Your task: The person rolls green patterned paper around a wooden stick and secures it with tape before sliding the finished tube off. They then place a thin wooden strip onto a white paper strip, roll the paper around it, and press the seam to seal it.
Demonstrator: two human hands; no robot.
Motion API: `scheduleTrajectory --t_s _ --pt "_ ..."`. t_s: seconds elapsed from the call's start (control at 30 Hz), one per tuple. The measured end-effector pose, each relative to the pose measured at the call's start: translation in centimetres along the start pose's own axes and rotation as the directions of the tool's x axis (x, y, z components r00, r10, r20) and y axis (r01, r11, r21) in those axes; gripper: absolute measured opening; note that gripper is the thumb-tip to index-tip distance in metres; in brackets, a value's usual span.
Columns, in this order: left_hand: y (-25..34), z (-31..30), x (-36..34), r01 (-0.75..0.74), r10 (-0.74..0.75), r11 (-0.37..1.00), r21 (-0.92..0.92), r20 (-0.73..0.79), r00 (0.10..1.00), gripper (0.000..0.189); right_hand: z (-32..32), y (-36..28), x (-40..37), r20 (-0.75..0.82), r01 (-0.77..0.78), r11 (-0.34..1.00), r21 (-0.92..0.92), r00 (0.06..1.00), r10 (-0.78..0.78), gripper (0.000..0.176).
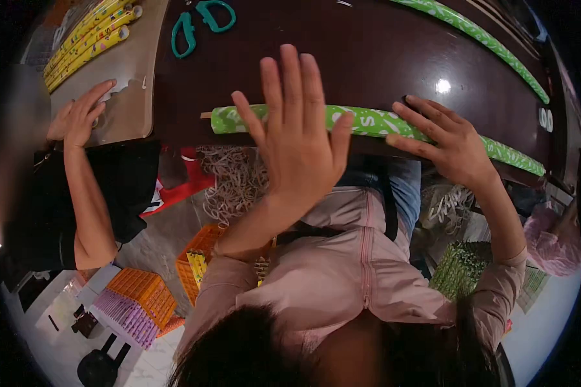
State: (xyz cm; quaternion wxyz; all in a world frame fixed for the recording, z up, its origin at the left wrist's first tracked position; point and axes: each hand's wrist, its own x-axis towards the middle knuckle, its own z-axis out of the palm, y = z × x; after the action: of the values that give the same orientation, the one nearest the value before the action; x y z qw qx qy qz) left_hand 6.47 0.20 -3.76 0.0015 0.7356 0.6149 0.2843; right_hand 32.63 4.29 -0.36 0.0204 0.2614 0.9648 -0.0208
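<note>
A long green roll of wrapping paper (368, 121) with white lettering lies along the near edge of the dark table. A small brown tip pokes out of its left end. My left hand (298, 145) is over the left part of the roll, flat with fingers stretched and spread, hiding a stretch of the paper. Farther right, my right hand (448, 138) rests across the roll with its fingers apart, fingertips on the paper and just past it. Neither hand grips anything.
Another green roll (478, 42) lies along the table's far right edge. Teal-handled scissors (200, 26) lie at the back left. A co-worker's hands (81, 119) rest by a beige board (139, 106) bearing several yellow rolls (90, 45). Orange crates (200, 258) stand below.
</note>
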Motion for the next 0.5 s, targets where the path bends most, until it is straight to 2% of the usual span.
scheduleTrajectory --t_s 0.07,0.13,0.2,0.27,0.4,0.5 --pt "2.8 0.7 0.1 -0.027 0.025 0.999 0.026 0.094 0.995 0.066 -0.1 0.1 0.0 -0.061 0.062 0.998 -0.027 0.996 -0.064 0.071" --pt "4.2 2.2 -0.3 -0.085 0.083 0.996 0.009 0.140 0.987 0.064 -0.3 0.1 0.0 -0.054 0.059 0.998 -0.012 0.997 -0.060 0.069" --pt "4.3 2.3 0.0 -0.064 0.055 0.996 0.060 0.146 0.988 0.060 -0.1 0.3 0.0 -0.057 0.069 0.998 0.005 0.996 -0.069 0.067" --pt "3.8 2.2 -0.2 -0.061 0.049 0.996 0.062 0.173 0.984 0.058 0.5 0.4 -0.2 -0.154 0.044 0.992 0.121 0.988 -0.025 0.062" --pt "1.5 1.3 -0.7 0.020 -0.044 0.984 0.178 0.131 0.990 0.057 0.9 0.4 -0.2 -0.230 0.061 0.987 0.146 0.973 -0.026 0.060" --pt "-1.1 0.2 -0.9 0.092 -0.104 0.980 0.175 0.058 0.993 0.055 0.5 0.4 -0.2 -0.182 0.064 0.984 0.167 0.983 -0.033 0.069"
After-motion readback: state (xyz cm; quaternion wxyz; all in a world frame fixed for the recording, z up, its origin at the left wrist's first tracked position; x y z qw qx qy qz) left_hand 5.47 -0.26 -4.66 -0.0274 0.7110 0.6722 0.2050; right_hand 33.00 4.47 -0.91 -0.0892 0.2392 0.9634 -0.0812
